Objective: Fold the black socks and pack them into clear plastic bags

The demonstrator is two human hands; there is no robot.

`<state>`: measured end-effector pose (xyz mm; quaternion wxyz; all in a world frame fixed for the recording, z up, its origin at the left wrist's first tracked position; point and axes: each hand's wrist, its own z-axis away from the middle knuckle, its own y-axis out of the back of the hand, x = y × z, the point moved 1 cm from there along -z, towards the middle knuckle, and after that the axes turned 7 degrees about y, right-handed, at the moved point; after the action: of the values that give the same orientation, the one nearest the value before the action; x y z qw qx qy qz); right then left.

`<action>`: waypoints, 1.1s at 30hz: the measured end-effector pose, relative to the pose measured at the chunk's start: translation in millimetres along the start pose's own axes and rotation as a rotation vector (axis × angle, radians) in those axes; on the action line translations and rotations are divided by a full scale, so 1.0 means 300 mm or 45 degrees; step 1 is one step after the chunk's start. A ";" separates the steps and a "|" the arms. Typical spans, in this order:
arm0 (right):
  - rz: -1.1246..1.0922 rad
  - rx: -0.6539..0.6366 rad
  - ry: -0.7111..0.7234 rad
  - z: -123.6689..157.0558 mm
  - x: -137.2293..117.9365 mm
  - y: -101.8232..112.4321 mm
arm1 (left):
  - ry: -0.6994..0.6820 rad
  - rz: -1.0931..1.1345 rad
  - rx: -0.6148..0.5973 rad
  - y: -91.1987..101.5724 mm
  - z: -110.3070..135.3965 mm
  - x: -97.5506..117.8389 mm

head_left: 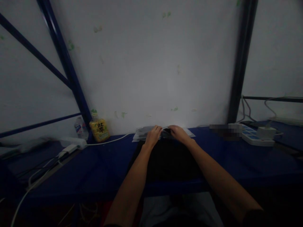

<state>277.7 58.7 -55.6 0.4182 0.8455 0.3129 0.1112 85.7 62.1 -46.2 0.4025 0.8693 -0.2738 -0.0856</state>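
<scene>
Clear plastic, thin and creased, makes up the bag (pixel 140 134) that both hands are working on, near the far edge of the tabletop (pixel 99 170) and about midway along it. The left hand (pixel 154 135) pinches the bag narrowly, thumb and fingers drawn together. The right hand (pixel 179 133) is just beside it, fingers curled, and seems to pinch the plastic too, though the dim light hides its fingertips. Between the hands shows a small dark patch; whether it is an opening or something inside cannot be told.

The step in hand looks to be fingering the bag's edge. The next move seems to call for a light, even pinch from both hands, so that the slippery film neither escapes nor tears.

Nearer the wearer, under the forearms, a black cloth (pixel 174 160) spreads from the bag almost to the near edge of the tabletop. Beyond the far edge rises a pale, marked wall (pixel 151 63).

Toward the far left corner stand a yellow bottle (pixel 100 130) and, to its left, a clear bottle (pixel 81 128), with a blue post between them. A white cable (pixel 113 142) runs from there toward the bag. Toward the far right corner lies a white power strip (pixel 251 137) with a plug (pixel 266 132) in it.
</scene>
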 end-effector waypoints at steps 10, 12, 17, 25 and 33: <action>-0.067 -0.101 -0.081 0.015 0.099 -0.071 | -0.094 0.167 -0.173 -0.040 -0.002 0.003; -0.172 -0.059 -0.022 0.027 0.118 -0.044 | -0.067 0.112 -0.180 -0.043 -0.012 0.002; -0.613 0.278 -0.102 0.039 0.158 0.072 | 0.054 -0.061 -0.201 -0.035 -0.042 0.002; -1.045 0.836 -0.394 0.022 0.163 0.168 | 0.240 -0.203 -0.380 -0.060 -0.060 0.013; -0.217 0.305 -0.716 0.050 0.152 0.236 | 0.314 -0.003 -0.500 -0.025 -0.167 0.091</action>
<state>350.9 45.3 -13.3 0.3936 0.8570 0.2656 -0.2001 130.2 84.0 -16.7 0.5942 0.7786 -0.1995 -0.0310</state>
